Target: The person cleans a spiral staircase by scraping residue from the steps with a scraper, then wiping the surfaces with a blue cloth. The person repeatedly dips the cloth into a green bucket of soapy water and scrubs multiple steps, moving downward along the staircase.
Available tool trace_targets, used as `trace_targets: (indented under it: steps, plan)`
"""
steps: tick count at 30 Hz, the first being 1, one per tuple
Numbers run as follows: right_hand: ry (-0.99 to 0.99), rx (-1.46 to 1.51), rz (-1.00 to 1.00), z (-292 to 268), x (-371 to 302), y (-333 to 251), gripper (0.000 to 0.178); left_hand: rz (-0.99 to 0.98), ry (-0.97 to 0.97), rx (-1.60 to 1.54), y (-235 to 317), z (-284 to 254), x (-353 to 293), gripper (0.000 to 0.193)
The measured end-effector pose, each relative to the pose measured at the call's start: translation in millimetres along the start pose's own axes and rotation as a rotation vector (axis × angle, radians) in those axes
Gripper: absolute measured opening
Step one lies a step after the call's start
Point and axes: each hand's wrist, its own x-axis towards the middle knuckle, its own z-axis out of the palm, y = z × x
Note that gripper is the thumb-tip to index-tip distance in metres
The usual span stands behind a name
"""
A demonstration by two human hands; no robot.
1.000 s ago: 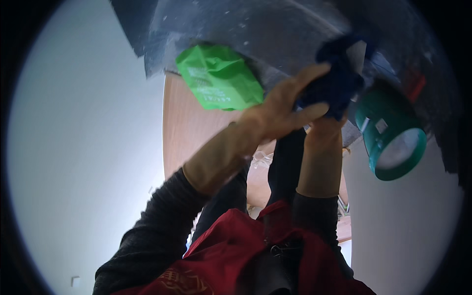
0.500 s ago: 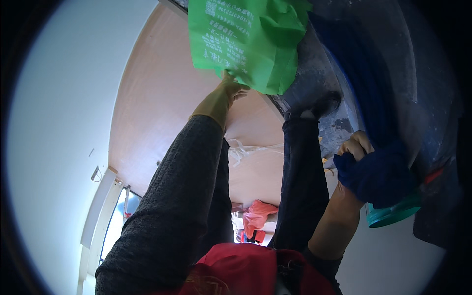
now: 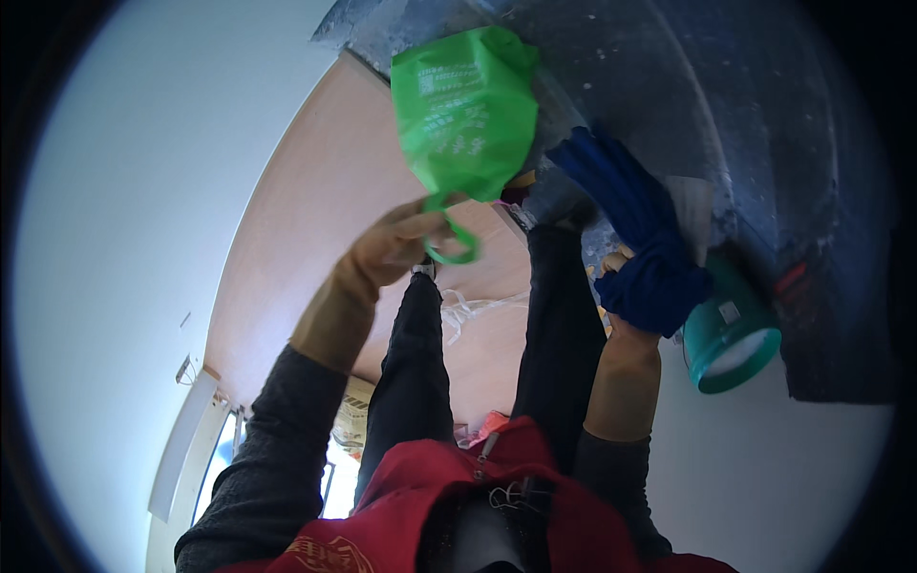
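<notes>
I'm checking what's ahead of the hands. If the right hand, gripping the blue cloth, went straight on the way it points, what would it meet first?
Probably the dark grey sheet. The right hand points up the picture, along the blue cloth; the teal bucket sits off to its right. Depth is unclear.

Right hand mostly hidden behind the blue cloth; teal bucket partly covered beside that cloth

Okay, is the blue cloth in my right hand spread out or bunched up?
Bunched up. The blue cloth is gathered into a thick wad where the right hand grips it, with the rest trailing in folds.
</notes>
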Motion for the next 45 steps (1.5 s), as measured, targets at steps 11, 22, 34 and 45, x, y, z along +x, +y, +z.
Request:
trace_targets:
  steps: [11,22,34,45]
  plan:
    - [0.228,-0.234,-0.492,30.5,-222.3,-65.5,0.041,0.243,0.277,-0.606,201.2,75.3,-248.9,0.037]
    - [-0.251,-0.519,-0.67,-61.3,-426.2,-54.9,0.06,0.132,1.117,-0.985,-95.0,-143.9,-451.8,0.017]
    - [0.597,0.018,-0.665,-47.3,-479.8,-23.3,0.066,0.121,1.205,-0.827,-251.5,-252.6,-634.6,0.036]
    - [0.644,0.188,-0.717,-67.7,-480.2,9.7,0.065,-0.053,0.922,-0.589,-127.6,-251.3,-581.2,0.05]
